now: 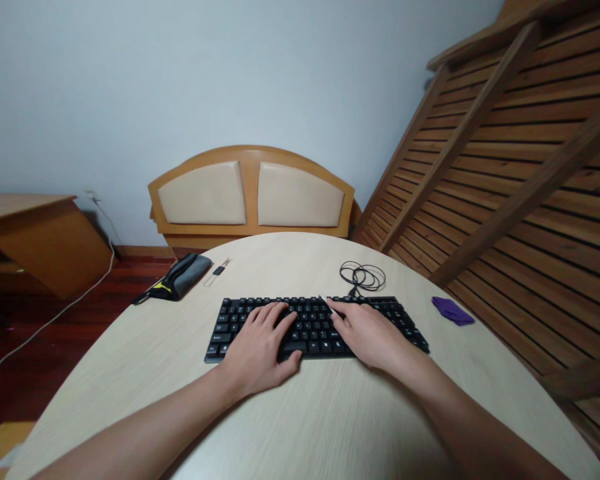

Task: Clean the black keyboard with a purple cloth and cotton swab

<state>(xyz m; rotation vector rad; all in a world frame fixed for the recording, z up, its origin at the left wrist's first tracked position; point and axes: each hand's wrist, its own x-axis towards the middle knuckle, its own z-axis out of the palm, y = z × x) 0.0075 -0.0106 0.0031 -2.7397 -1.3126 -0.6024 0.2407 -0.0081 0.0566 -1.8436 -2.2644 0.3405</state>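
A black keyboard lies flat on the round, light wood table. My left hand rests over its left half with the fingers spread on the keys and the thumb near the front edge. Over the right half, my right hand is closed in a pinch on a thin white stick-like tool. The tool's pale tip points away toward the keyboard's back row; the rest is hidden by the fingers. Behind the keyboard, its black cable lies coiled.
On the table, a dark grey folded cloth or pouch and a small wire tool with a black middle lie at the back left. A purple cloth sits at the right. Beyond stand a padded headboard and wooden slats.
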